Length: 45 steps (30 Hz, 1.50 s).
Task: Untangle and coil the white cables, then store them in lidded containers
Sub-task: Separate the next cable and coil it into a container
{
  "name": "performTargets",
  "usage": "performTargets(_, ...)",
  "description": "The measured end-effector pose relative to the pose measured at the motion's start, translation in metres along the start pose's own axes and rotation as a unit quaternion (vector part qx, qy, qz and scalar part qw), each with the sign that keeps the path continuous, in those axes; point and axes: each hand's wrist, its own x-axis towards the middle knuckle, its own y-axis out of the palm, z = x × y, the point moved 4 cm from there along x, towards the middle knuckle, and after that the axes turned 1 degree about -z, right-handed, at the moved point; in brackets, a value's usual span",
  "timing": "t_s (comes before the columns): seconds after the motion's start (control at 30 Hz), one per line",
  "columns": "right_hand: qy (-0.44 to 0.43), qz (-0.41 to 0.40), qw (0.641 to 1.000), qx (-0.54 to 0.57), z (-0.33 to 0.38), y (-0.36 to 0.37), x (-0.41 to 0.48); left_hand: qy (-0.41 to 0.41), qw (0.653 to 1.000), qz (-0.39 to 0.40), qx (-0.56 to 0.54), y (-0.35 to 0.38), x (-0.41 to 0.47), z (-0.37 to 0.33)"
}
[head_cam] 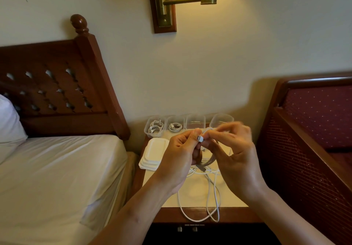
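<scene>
Above the nightstand (192, 197), my left hand (181, 153) pinches the plug end of a white cable (200, 138), and my right hand (234, 149) holds the same cable beside it. The rest of the white cable (213, 197) hangs in loose loops over the nightstand top and its front edge. Several clear open containers stand in a row by the wall; the leftmost container (154, 128) and the one next to it (175, 126) each hold a coiled white cable. A stack of white lids (154, 154) lies left of my hands.
A bed with a white sheet (57, 178) and a wooden headboard (57, 88) stands to the left. A dark wooden chair or bed frame with red upholstery (314, 130) stands to the right. A brass wall lamp (171, 2) hangs above.
</scene>
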Motion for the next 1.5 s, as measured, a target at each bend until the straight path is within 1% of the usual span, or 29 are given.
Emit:
performTargets(0.07, 0.016, -0.013, 0.999, -0.024, 0.003, -0.002, 0.001, 0.009, 1.0, -0.001, 0.001, 0.0, 0.0, -0.003)
performTargets(0.13, 0.021, 0.001, 1.0, -0.023, 0.005, -0.003, 0.001, 0.022, 1.0, -0.011, 0.014, -0.001, 0.002, -0.003)
performTargets(0.27, -0.036, 0.001, 0.999, -0.022, 0.012, -0.002, 0.0, 0.049, 0.996, -0.038, 0.069, -0.006, 0.007, -0.002)
performTargets(0.33, -0.051, 0.01, 0.999, 0.0, 0.016, -0.002, 0.001, 0.066, 0.994, -0.029, 0.08, -0.005, 0.007, -0.001)
performTargets(0.4, -0.04, 0.015, 0.998, 0.037, 0.015, -0.003, 0.005, 0.073, 0.993, -0.015, 0.088, -0.001, 0.005, 0.0)
performTargets(0.43, -0.013, 0.011, 0.997, 0.073, 0.012, -0.004, 0.01, 0.07, 0.994, -0.01, 0.081, 0.001, 0.004, 0.001)
performTargets(0.47, 0.031, -0.003, 0.991, 0.132, 0.008, -0.005, 0.015, 0.062, 0.996, -0.008, 0.066, 0.002, 0.003, 0.002)
performTargets(0.53, 0.13, -0.043, 0.959, 0.25, -0.002, -0.006, 0.025, 0.044, 0.999, 0.0, 0.025, 0.002, 0.002, 0.003)
performTargets(0.6, 0.195, -0.056, 0.93, 0.308, -0.006, -0.003, 0.031, 0.035, 0.999, 0.019, -0.015, 0.002, -0.001, 0.0)
performTargets(0.67, 0.222, -0.049, 0.913, 0.338, -0.009, 0.001, 0.031, 0.03, 0.998, 0.032, -0.043, 0.002, -0.003, -0.004)
performTargets(0.77, 0.236, -0.013, 0.915, 0.327, -0.008, 0.004, 0.026, 0.034, 0.997, 0.042, -0.046, 0.001, -0.004, -0.006)
performTargets(0.9, 0.235, 0.024, 0.929, 0.285, -0.011, 0.004, 0.018, 0.037, 0.999, 0.021, -0.012, 0.001, -0.005, -0.008)
performTargets(1.0, 0.2, 0.099, 0.938, 0.266, -0.005, 0.003, 0.014, 0.036, 0.999, -0.002, 0.008, 0.0, 0.0, -0.009)
performTargets(1.07, 0.164, 0.16, 0.95, 0.212, -0.001, 0.003, 0.011, 0.037, 0.999, -0.017, 0.031, -0.003, 0.003, -0.008)
performTargets(1.1, 0.155, 0.169, 0.96, 0.163, -0.001, 0.002, 0.01, 0.039, 0.998, -0.022, 0.048, -0.004, 0.004, -0.008)
performTargets(1.17, 0.148, 0.151, 0.973, 0.089, -0.003, 0.0, 0.008, 0.045, 0.995, -0.026, 0.081, -0.004, 0.003, -0.006)
performTargets(1.27, 0.143, 0.137, 0.976, 0.087, 0.0, 0.0, 0.007, 0.049, 0.994, -0.027, 0.098, -0.001, 0.002, -0.005)
performTargets(1.33, 0.16, 0.146, 0.969, 0.119, 0.0, -0.002, 0.008, 0.042, 0.994, -0.028, 0.093, -0.002, 0.003, -0.003)
performTargets(1.37, 0.177, 0.151, 0.96, 0.158, -0.001, -0.003, 0.009, 0.035, 0.996, -0.027, 0.083, -0.002, 0.004, -0.002)
performTargets(1.43, 0.233, 0.165, 0.924, 0.253, -0.002, -0.002, 0.01, 0.013, 0.998, -0.023, 0.05, -0.003, 0.004, 0.001)
performTargets(1.5, 0.268, 0.176, 0.894, 0.312, -0.004, 0.0, 0.009, 0.002, 0.999, -0.021, 0.026, -0.003, 0.003, 0.0)
